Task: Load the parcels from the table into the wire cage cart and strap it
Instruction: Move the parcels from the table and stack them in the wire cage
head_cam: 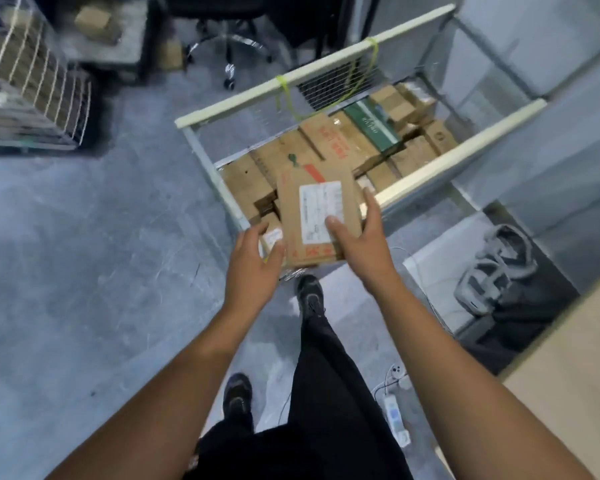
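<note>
Right hand (357,233): grips labelled parcel (312,216), thumb on top
Left hand (253,258): at parcel's left edge
Wire cage cart (458,151): holds cardboard boxes (361,143)

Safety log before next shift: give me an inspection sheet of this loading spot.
Surface: grey floor; table corner at the right edge.
Job's things: wire cage cart holds many cardboard boxes; labelled parcel held above it; yellow strap hangs from the far rail.
Clutter: grey strapped item on the floor beside the cart.
Grips: right hand pinches the parcel's right edge; left hand at its left corner, hold unclear.
Cables: power strip and white plug on the floor.
Surroundings: office chair, second wire cage.
</note>
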Tool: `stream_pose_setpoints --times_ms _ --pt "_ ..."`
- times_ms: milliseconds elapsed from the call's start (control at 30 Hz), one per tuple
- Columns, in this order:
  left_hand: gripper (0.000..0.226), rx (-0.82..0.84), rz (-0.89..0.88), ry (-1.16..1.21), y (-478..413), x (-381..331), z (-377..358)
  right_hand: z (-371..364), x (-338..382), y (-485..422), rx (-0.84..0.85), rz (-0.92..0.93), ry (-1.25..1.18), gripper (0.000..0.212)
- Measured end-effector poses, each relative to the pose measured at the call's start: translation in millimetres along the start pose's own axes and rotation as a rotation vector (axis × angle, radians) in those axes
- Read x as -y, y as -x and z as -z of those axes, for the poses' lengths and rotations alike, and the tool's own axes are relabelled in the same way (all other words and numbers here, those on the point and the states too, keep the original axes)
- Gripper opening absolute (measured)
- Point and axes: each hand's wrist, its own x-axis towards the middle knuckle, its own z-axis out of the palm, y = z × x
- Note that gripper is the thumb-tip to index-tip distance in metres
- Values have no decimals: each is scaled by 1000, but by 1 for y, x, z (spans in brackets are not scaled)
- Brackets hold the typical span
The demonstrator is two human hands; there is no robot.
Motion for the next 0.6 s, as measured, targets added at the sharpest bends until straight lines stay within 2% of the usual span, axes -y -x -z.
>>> stream_pose_setpoints --times_ms 133,233,333,433,600 --pt "40 -32 37 -216 -92 13 2 -27 -16 -118 117 -45 63 85" --pt "41 -17 17 -447 -154 20 -16 -52 -56 -190 307 -216 84 91" --pt "48 105 -2 -750 -191 35 -40 -76 -102 -238 466 -410 82 98" --pt "57 229 37 -846 -211 48 -66 -113 -144 -276 581 -441 233 96" --pt "63 427 189 -1016 -251 67 -94 -162 -212 -311 694 -532 380 79"
